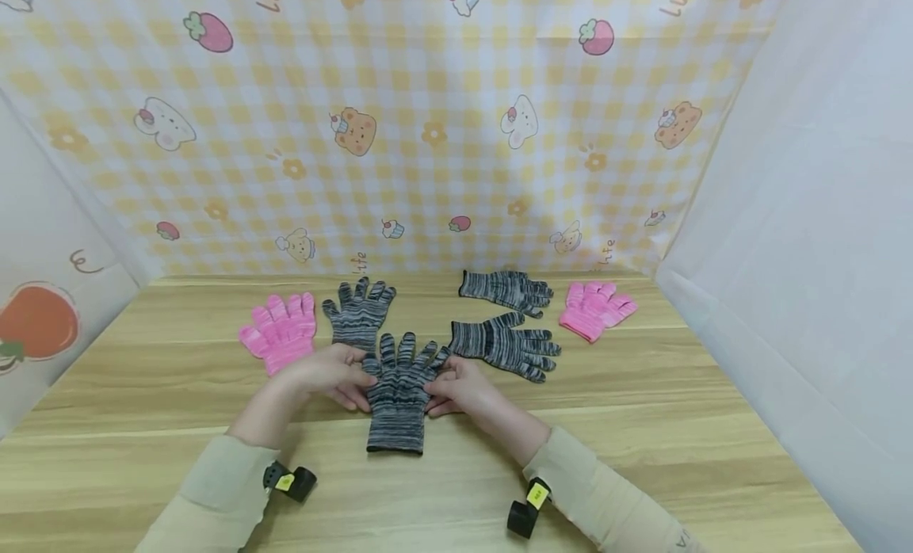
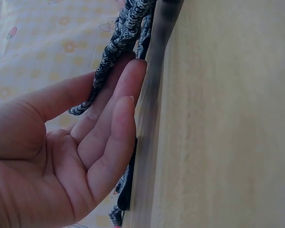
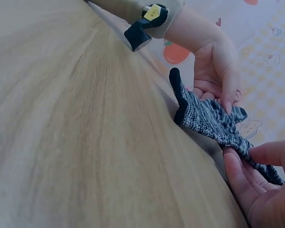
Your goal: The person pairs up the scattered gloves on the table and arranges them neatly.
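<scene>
A black-and-grey striped knit glove (image 1: 398,402) is held between two hands near the middle of the table, its fingers pointing away and its cuff toward the person. My left hand (image 1: 331,376) pinches its left edge, thumb on top and fingers underneath. On the opposite edge my right hand (image 1: 460,388) pinches it the same way. The right wrist view shows the glove (image 3: 206,116) sagging between the hands, close over the wood. Just behind it lies another striped glove (image 1: 359,311), its cuff partly hidden by the left hand and the held glove.
To the left lies a pink glove (image 1: 284,331), beside the left wrist. Two striped gloves, an upper one (image 1: 502,290) and a lower one (image 1: 506,347), lie sideways at back right, with a second pink glove (image 1: 595,309) beyond them. A checked cloth (image 1: 428,181) hangs behind the table.
</scene>
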`<state>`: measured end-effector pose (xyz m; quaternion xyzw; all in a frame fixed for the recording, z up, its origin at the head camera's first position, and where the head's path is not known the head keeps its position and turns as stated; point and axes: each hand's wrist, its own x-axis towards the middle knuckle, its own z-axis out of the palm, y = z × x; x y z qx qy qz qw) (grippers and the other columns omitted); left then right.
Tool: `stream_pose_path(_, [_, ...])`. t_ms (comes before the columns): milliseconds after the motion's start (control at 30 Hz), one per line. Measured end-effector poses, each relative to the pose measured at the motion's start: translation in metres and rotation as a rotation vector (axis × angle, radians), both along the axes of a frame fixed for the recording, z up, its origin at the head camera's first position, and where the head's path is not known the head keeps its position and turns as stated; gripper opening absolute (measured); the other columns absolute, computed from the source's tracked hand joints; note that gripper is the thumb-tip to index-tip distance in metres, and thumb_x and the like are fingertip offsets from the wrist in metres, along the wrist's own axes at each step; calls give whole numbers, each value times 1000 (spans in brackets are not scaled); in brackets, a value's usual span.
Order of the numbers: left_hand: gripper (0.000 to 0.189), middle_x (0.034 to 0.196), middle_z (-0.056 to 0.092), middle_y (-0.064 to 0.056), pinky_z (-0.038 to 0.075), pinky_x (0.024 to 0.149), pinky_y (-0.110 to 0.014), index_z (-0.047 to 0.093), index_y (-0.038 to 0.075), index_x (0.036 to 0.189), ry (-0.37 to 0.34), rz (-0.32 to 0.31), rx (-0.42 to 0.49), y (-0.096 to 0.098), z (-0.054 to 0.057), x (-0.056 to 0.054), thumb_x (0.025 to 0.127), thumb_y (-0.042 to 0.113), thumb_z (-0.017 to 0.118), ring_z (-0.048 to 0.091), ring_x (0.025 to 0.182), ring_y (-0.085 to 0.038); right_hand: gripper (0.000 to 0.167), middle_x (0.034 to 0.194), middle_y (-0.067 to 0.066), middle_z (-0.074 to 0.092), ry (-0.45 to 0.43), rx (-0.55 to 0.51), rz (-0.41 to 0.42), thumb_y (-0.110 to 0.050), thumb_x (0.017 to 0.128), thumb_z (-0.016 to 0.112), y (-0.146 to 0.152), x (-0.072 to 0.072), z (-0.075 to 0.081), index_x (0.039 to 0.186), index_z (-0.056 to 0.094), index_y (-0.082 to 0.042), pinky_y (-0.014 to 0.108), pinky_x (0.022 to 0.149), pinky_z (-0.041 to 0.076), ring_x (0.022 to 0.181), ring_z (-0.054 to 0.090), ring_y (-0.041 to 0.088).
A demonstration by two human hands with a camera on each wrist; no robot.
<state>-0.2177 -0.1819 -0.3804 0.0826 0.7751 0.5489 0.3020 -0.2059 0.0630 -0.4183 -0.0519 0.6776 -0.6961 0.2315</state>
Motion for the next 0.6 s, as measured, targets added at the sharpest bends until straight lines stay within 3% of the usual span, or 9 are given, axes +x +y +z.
stream_pose_path(233, [76, 143, 19, -39, 57, 71, -41, 3, -23, 140, -18, -7, -7, -2, -1, 0, 93, 4, 57, 69, 80, -33, 39, 84, 16, 68, 11, 12, -4, 6, 90, 60, 0, -1, 0, 123, 39, 10, 34, 62, 58, 63, 66, 20])
stream_pose_path(333, [74, 139, 31, -40, 57, 71, -41, 6, -24, 140, -16, 1, -14, -2, -1, 1, 93, 4, 57, 69, 79, -33, 45, 88, 18, 68, 15, 21, -7, 5, 90, 59, 1, -1, 0, 129, 36, 12, 33, 62, 58, 64, 66, 21])
stream_pose_path(467, [72, 113, 59, -33, 57, 70, -40, 9, -24, 139, -17, 4, -37, -2, 0, 1, 93, 5, 57, 70, 77, -31, 52, 90, 18, 68, 17, 31, -8, 5, 91, 57, 1, 0, 1, 135, 31, 12, 33, 62, 58, 65, 67, 21])
stream_pose_path(600, [71, 90, 69, -22, 57, 68, -39, 13, -23, 140, -15, -7, -57, -2, 0, 0, 94, 6, 57, 70, 74, -29, 56, 90, 19, 68, 28, 34, -10, 5, 91, 59, 2, 1, 1, 137, 28, 12, 34, 61, 58, 64, 67, 21])
